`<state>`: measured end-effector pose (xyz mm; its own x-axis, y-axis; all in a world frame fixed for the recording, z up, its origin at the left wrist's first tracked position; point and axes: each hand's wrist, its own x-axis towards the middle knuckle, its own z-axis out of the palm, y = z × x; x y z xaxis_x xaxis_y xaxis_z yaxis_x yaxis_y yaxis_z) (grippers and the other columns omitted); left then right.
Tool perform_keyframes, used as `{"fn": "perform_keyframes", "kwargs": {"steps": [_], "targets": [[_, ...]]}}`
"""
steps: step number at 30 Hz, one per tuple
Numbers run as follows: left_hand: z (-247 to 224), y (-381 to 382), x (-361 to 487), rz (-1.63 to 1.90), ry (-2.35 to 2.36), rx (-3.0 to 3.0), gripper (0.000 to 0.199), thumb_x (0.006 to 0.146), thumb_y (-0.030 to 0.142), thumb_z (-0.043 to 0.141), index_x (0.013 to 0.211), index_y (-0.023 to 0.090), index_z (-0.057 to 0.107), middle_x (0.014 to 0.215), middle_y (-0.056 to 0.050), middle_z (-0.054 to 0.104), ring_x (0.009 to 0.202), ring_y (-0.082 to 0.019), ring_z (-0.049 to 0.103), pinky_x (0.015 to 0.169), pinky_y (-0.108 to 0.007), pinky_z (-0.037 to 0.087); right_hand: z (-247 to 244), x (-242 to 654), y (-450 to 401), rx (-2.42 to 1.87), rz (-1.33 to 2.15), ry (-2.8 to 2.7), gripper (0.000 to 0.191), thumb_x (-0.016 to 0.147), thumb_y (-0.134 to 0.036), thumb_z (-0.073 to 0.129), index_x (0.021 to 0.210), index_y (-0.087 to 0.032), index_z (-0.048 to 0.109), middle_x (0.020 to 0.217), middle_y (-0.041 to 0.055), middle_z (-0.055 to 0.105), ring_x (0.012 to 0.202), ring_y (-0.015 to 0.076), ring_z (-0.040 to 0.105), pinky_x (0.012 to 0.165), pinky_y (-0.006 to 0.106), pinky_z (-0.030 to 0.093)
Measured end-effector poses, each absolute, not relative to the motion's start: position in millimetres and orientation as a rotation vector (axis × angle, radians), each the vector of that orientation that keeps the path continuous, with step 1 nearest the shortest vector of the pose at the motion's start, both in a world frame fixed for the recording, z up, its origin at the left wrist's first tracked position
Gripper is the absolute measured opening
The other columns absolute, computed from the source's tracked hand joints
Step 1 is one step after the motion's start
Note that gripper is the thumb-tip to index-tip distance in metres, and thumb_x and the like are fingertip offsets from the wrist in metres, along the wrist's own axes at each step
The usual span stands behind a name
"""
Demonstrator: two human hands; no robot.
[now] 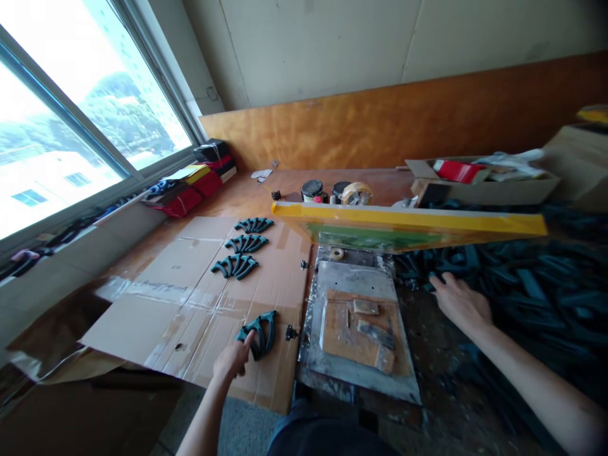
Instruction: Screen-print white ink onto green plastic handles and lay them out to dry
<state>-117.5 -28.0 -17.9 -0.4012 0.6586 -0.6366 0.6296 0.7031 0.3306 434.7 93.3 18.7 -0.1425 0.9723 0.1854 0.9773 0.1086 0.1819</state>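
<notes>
Dark teal plastic pieces are laid out around a yellow-edged screen frame (408,221).

The left hand (232,359), half closed, is set against a curved piece (260,335), its grip unclear, on cardboard (142,323) left of the frame, where spaced rows (242,250) seemingly keep pieces apart; the open right hand (460,304) is rested by a heap (527,285) right of it.

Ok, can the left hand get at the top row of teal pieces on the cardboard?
Probably yes: the left hand is over the cardboard sheet, and only two lower rows lie before the top row of teal pieces.
</notes>
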Motion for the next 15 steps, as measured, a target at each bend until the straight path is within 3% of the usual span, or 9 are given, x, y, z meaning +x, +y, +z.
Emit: {"fn": "perform_keyframes", "kwargs": {"steps": [2, 5, 7, 9, 12, 15], "targets": [[7.4, -7.5, -112.9, 0.177, 2.054, 1.035, 0.062, 0.083, 0.066, 0.034, 0.063, 0.014, 0.061, 0.037, -0.007, 0.053, 0.034, -0.022, 0.053, 0.045, -0.033, 0.045, 30.5, 418.1, 79.9, -1.852, -0.259, -2.225, 0.032, 0.093, -0.033, 0.038, 0.106, -0.017, 0.063, 0.097, 0.0144, 0.065, 0.076, 0.0252, 0.062, 0.056, 0.032, 0.043], [62.7, 37.9, -80.9, 0.496, 1.927, 1.168, 0.062, 0.085, 0.068, 0.029, 0.090, 0.015, 0.062, 0.056, -0.003, 0.063, 0.046, -0.014, 0.056, 0.048, -0.023, 0.044, 37.5, 372.6, 58.1, -1.628, 0.342, -2.027, 0.027, 0.089, -0.043, 0.048, 0.098, -0.021, 0.061, 0.087, 0.0067, 0.069, 0.074, 0.0215, 0.066, 0.064, 0.030, 0.050], [108.8, 69.9, -46.7, 0.957, 1.700, 1.227, 0.062, 0.084, 0.069, 0.035, 0.106, 0.016, 0.060, 0.063, -0.001, 0.063, 0.049, -0.011, 0.055, 0.051, -0.020, 0.044, 32.8, 340.5, 45.5, -1.509, 0.667, -1.912, 0.023, 0.087, -0.042, 0.051, 0.095, -0.022, 0.060, 0.090, 0.0042, 0.070, 0.080, 0.0204, 0.067, 0.070, 0.029, 0.053], [154.2, 95.5, -12.1, 1.343, 1.326, 1.190, 0.064, 0.083, 0.068, 0.042, 0.120, 0.017, 0.054, 0.063, 0.000, 0.062, 0.048, -0.010, 0.053, 0.050, -0.020, 0.043, 23.6, 317.3, 35.7, -1.418, 0.771, -1.947, 0.021, 0.089, -0.036, 0.048, 0.098, -0.023, 0.062, 0.099, 0.0044, 0.069, 0.089, 0.0200, 0.066, 0.077, 0.031, 0.054], [200.8, 111.3, 22.1, 1.488, 1.094, 1.145, 0.065, 0.085, 0.070, 0.034, 0.096, 0.013, 0.063, 0.058, -0.001, 0.060, 0.043, -0.009, 0.050, 0.046, -0.020, 0.040, 10.4, 304.5, 25.8, -1.322, 0.561, -2.233, 0.033, 0.090, -0.018, 0.040, 0.110, -0.025, 0.066, 0.112, 0.0052, 0.066, 0.096, 0.0197, 0.064, 0.086, 0.035, 0.052], [208.3, 93.8, 26.7, 1.457, 1.147, 1.148, 0.065, 0.086, 0.069, 0.034, 0.073, 0.012, 0.063, 0.054, -0.003, 0.058, 0.043, -0.010, 0.049, 0.045, -0.022, 0.040, 5.5, 310.5, 22.0, -1.318, 0.268, -2.422, 0.044, 0.083, -0.008, 0.043, 0.115, -0.029, 0.067, 0.114, 0.0055, 0.065, 0.098, 0.0214, 0.063, 0.088, 0.038, 0.052]]}}
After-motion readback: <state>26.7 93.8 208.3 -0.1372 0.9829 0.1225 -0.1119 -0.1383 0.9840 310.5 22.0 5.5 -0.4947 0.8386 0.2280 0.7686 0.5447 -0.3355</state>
